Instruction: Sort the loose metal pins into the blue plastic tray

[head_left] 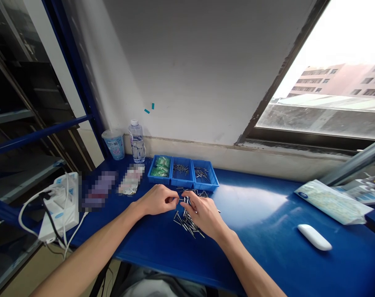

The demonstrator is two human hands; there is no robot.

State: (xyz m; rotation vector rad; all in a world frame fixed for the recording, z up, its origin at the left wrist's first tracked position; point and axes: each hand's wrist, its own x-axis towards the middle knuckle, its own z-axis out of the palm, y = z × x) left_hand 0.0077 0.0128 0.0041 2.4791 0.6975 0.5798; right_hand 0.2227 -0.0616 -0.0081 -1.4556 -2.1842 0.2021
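My left hand (161, 199) is closed in a pinch on a thin metal screw (181, 199), whose end points towards my other hand. My right hand (202, 209) hovers over the heap with thumb and forefinger curved and a gap between them; its other fingers are partly hidden. Below and around both hands lies a loose pile of long silvery screws (187, 225). Just behind stand three joined blue bins: the left bin (159, 180) has green-and-clear packets, while the middle bin (183, 182) and right bin (214, 184) contain loose screws.
A water bottle (138, 144) and a patterned cup (113, 144) stand at the back left. White power strips (59, 210) with cables lie left on the blue table (252, 243). To the right are a white mouse-like object (314, 237) and a flat plastic packet (332, 202).
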